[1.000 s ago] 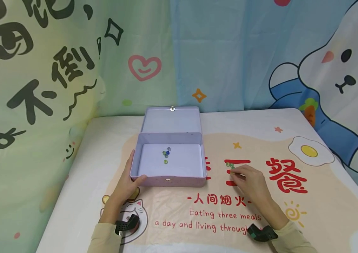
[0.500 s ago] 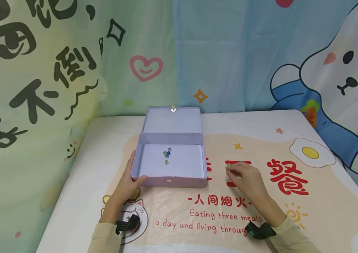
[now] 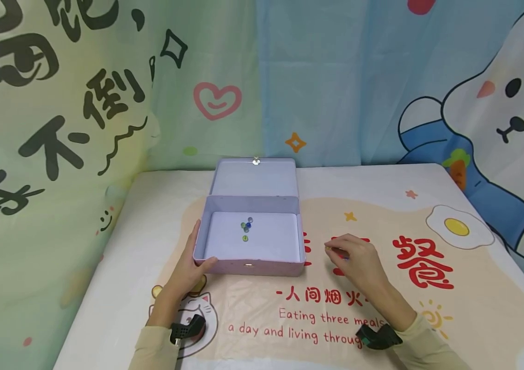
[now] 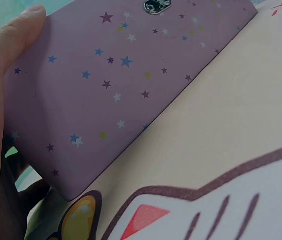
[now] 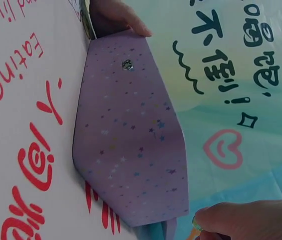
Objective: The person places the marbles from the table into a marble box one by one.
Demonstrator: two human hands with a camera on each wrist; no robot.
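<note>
1. Head view: a lilac tin box (image 3: 249, 241) lies open on the printed tablecloth (image 3: 474, 288), its lid (image 3: 255, 177) flat behind it toward the cartoon backdrop (image 3: 359, 77). A small cluster of marbles (image 3: 245, 228) rests on the box floor, a little left of its middle. The left hand (image 3: 188, 270) grips the box's front left corner, fingers straight up along the left wall and thumb laid across the front wall. The right hand (image 3: 356, 259) hovers just right of the box, above the red characters on the cloth, with its fingertips pinched together on a small marble (image 3: 328, 249) (only a greenish speck shows, so its colour is uncertain). Both forearms wear pale sleeves with a dark wrist camera strapped on each.

2. Left wrist view: the box's star-printed front wall (image 4: 126, 85) fills the frame, its metal clasp (image 4: 157, 5) at the top edge. The left thumb (image 4: 11, 42) presses on that wall near the corner; the other fingers are out of sight. The cloth's cat print shows below.

3. Right wrist view: the same starred wall (image 5: 131, 145) runs across the frame, with the left hand's fingertips (image 5: 121, 20) at its far corner. The right hand's fingertips (image 5: 230, 217) are at the bottom edge, closed on a green marble (image 5: 196, 224) barely peeking out, beside the box's near corner and apart from it.
</note>
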